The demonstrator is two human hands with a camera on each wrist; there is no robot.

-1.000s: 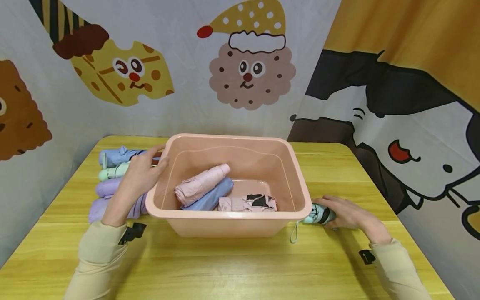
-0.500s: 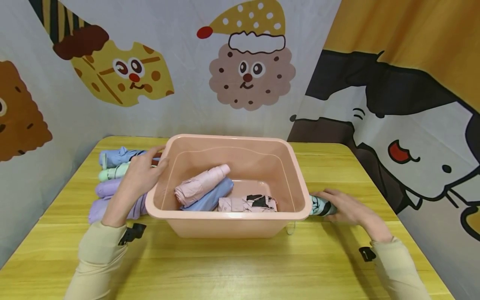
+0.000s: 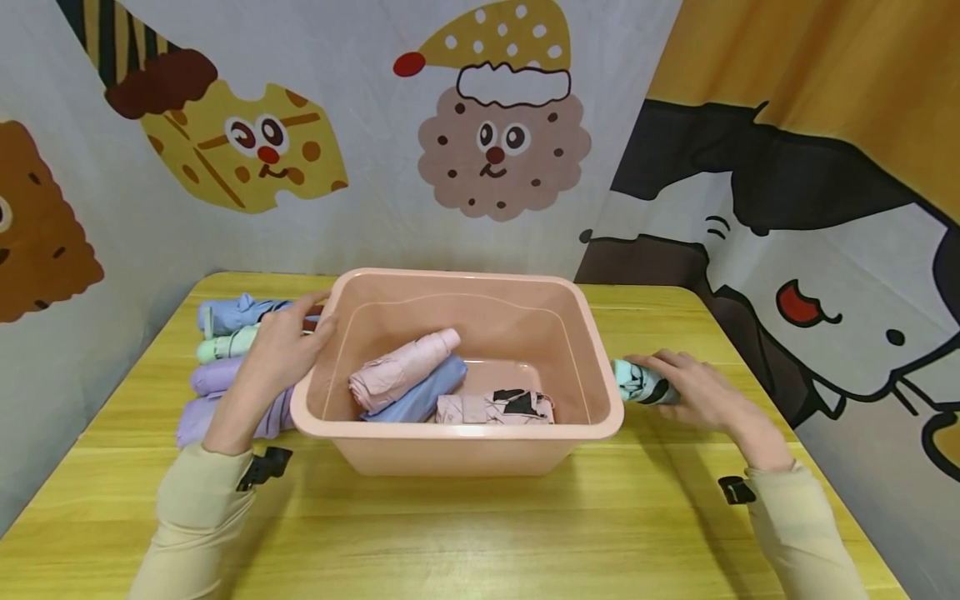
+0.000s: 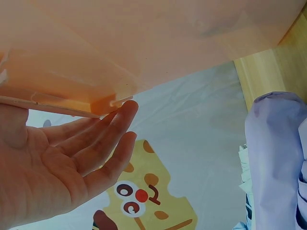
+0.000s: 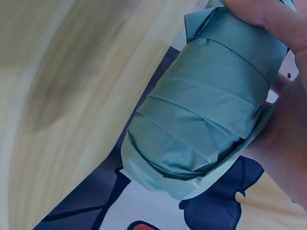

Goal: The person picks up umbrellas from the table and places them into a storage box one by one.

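Observation:
A pink plastic bin (image 3: 450,454) stands mid-table. My left hand (image 3: 281,346) holds its left rim, thumb over the edge and fingers outside below it; the left wrist view shows the fingers (image 4: 96,143) under the rim. Right of the bin, my right hand (image 3: 697,392) grips a folded mint-green umbrella (image 3: 641,383) with dark patches, raised slightly off the table; its near end is partly hidden by the bin. Inside the bin lie a rolled pink umbrella (image 3: 405,367), a blue one (image 3: 420,392) and a pink one with black patches (image 3: 491,407).
Left of the bin lie several folded umbrellas: blue (image 3: 232,312), light green (image 3: 225,344), purple (image 3: 213,375) and another purple (image 3: 198,417). The wooden table (image 3: 450,533) backs onto a cartoon-printed curtain (image 3: 375,233).
My right hand has moved the mint-green umbrella away from the front, up along the bin's right side; its hanging strap has slipped out of sight. My left hand and the bin stay put.

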